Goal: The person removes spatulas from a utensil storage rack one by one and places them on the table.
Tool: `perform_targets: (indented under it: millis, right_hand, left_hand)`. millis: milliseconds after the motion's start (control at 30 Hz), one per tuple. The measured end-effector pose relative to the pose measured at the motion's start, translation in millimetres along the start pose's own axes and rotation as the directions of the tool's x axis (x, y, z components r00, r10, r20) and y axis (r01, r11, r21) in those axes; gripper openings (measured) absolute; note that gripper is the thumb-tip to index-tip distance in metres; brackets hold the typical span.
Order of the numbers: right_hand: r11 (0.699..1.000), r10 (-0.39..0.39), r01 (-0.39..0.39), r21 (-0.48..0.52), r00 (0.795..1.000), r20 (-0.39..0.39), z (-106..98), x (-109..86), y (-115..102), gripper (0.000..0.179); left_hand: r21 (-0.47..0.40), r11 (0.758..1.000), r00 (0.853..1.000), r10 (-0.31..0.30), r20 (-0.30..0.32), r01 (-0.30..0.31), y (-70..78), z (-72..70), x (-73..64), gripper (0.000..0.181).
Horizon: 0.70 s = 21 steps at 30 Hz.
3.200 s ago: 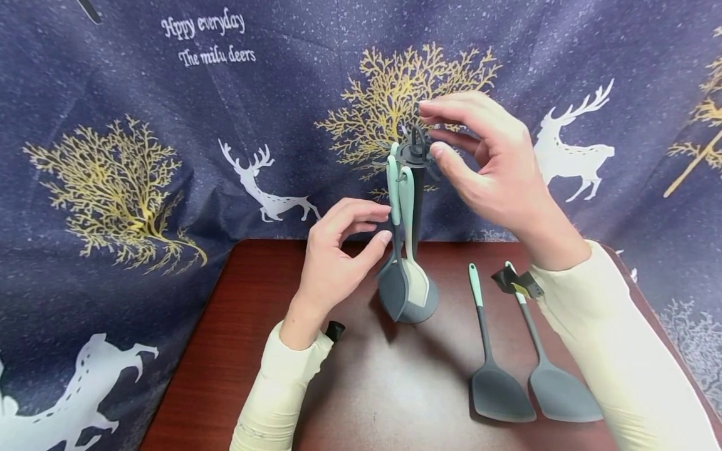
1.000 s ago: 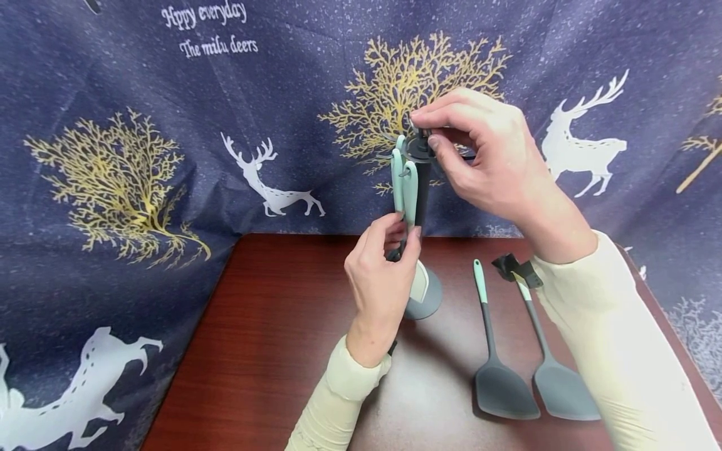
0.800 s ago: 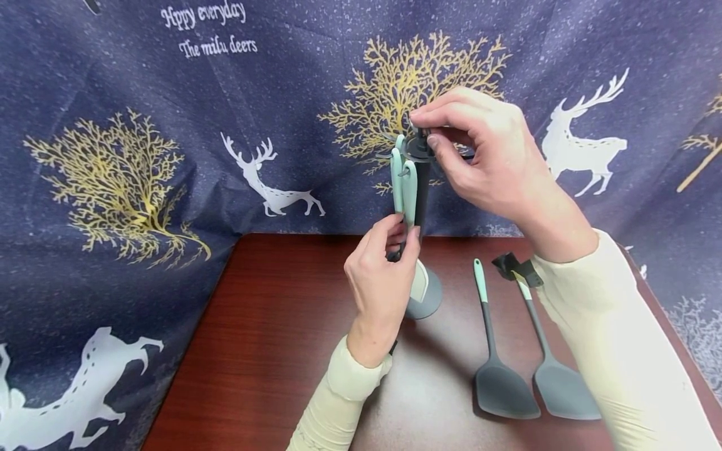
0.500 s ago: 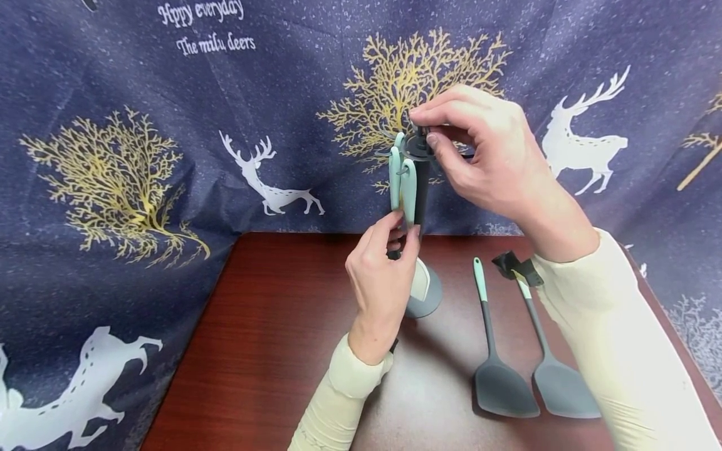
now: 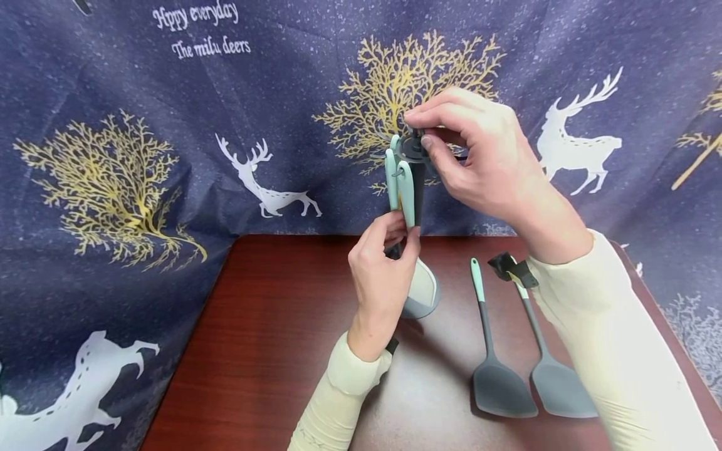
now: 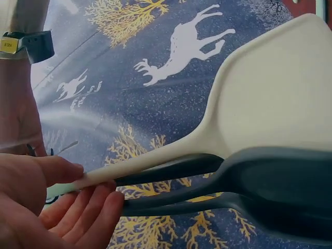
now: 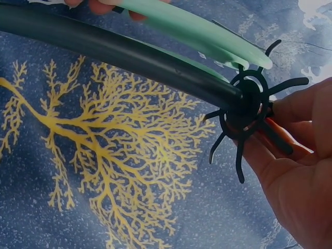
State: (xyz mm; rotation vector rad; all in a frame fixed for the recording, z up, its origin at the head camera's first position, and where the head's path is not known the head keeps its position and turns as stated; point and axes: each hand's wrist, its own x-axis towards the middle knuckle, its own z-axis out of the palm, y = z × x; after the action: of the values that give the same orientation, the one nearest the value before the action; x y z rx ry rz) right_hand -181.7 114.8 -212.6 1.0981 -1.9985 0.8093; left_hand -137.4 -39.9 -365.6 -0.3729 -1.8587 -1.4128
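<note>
A dark utensil stand (image 7: 155, 67) with a ring of hooks stands upright near the table's back edge. My right hand (image 5: 485, 156) pinches its top piece between thumb and fingers. Several utensils with mint handles hang on the hooks' left side. Lower down, my left hand (image 5: 380, 269) pinches the handle of a cream spatula (image 6: 270, 88), whose mint end (image 5: 407, 194) is still looped over a hook. Behind it in the left wrist view hang dark utensils (image 6: 280, 179), their shafts close to my fingertips. My left hand hides much of their heads in the head view.
Two grey turners with mint handles lie on the red-brown table (image 5: 271, 326): one turner (image 5: 502, 388) in full view, the other turner (image 5: 561, 388) partly under my right sleeve. A dark blue cloth (image 5: 316, 75) with deer and trees hangs behind the table.
My left hand has moved right from beside the utensils and now pinches the cream spatula's handle. My right hand has closed on the stand's top. In the last half second little has moved.
</note>
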Motion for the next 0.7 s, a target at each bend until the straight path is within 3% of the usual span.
perform_targets:
  millis: [300, 700]
  right_hand:
    - [1.0, 0.005, -0.005, -0.013, 1.0, 0.006, 0, 0.0, -1, 0.025]
    - [0.999, -0.013, 0.014, -0.031, 1.0, 0.022, 0, 2.0, -1, 0.024]
  left_hand:
    - [-0.122, 0.99, 0.996, -0.061, 0.06, 0.068, -4.4, -4.6, 1.1, 0.025]
    - [-0.196, 0.976, 0.987, -0.065, 0.146, 0.093, -8.6, -13.0, 2.1, 0.03]
